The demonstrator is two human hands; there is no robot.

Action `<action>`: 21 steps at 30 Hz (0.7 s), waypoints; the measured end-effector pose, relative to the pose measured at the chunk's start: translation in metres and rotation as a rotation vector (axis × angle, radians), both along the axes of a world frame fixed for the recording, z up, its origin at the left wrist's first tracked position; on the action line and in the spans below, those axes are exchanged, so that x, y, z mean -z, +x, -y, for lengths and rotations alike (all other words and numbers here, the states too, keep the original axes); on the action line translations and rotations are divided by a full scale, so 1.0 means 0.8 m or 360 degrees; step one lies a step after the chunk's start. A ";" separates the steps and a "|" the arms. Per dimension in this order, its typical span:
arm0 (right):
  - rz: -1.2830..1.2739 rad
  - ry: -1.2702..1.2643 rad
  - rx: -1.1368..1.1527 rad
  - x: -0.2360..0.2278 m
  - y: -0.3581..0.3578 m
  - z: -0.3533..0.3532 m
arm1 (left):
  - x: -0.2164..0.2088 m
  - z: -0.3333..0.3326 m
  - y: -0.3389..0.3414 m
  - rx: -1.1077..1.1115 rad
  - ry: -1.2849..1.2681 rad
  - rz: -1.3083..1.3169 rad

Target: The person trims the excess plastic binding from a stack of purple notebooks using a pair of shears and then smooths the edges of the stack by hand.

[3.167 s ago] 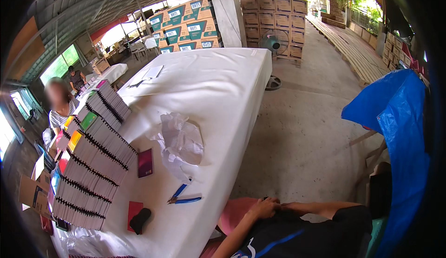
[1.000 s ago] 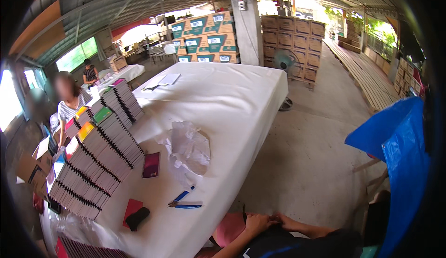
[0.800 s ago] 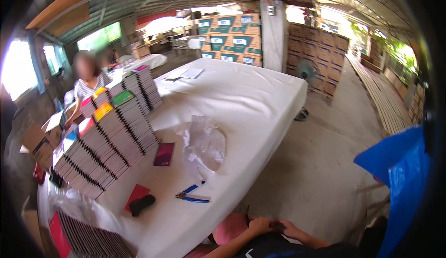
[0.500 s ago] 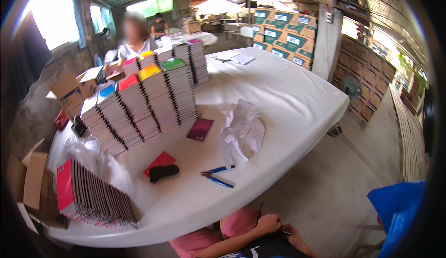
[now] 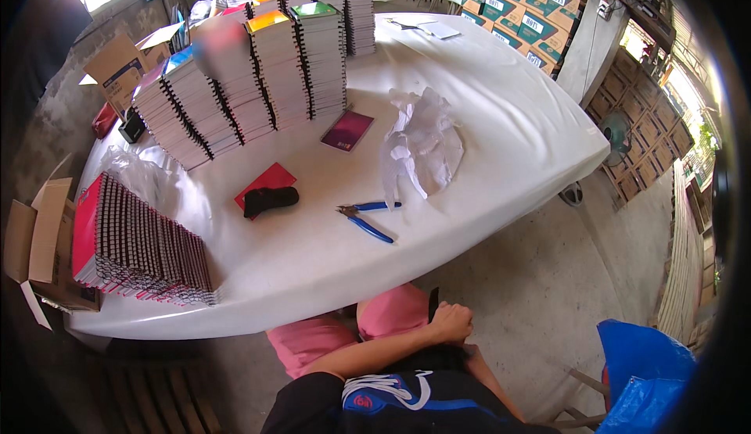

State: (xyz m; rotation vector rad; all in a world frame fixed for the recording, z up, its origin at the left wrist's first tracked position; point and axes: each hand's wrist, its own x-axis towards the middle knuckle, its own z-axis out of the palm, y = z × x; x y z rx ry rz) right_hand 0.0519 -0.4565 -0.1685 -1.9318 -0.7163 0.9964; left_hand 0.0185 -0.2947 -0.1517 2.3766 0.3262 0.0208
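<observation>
The left hand (image 5: 452,323) is curled, apparently around a dark strip (image 5: 434,301) by the lap (image 5: 387,313); the right hand (image 5: 472,350), mostly hidden, I cannot tell; a loosened hold could drop it to the floor (image 5: 508,293).

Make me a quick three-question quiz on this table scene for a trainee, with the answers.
1. True or false: the blue-handled pliers lie with their handles spread apart.
2. What colour is the flat item partly covered by the black object?
3. Which is nearest the person's left hand: (a) the purple notebook, (b) the pliers, (c) the stacked cartons?

Key: 1. True. 2. Red. 3. b.
</observation>
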 end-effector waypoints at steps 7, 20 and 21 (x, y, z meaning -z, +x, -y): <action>0.0189 0.0365 -0.0097 0.080 0.024 0.006 | 0.000 0.006 0.013 0.0106 0.0075 -0.0037; 0.0068 0.0262 -0.0107 0.060 0.023 0.002 | -0.012 0.003 0.004 0.0124 0.0147 -0.0112; 0.0063 0.0254 -0.0107 0.060 0.024 0.005 | -0.008 0.004 0.002 0.0093 0.0139 -0.0095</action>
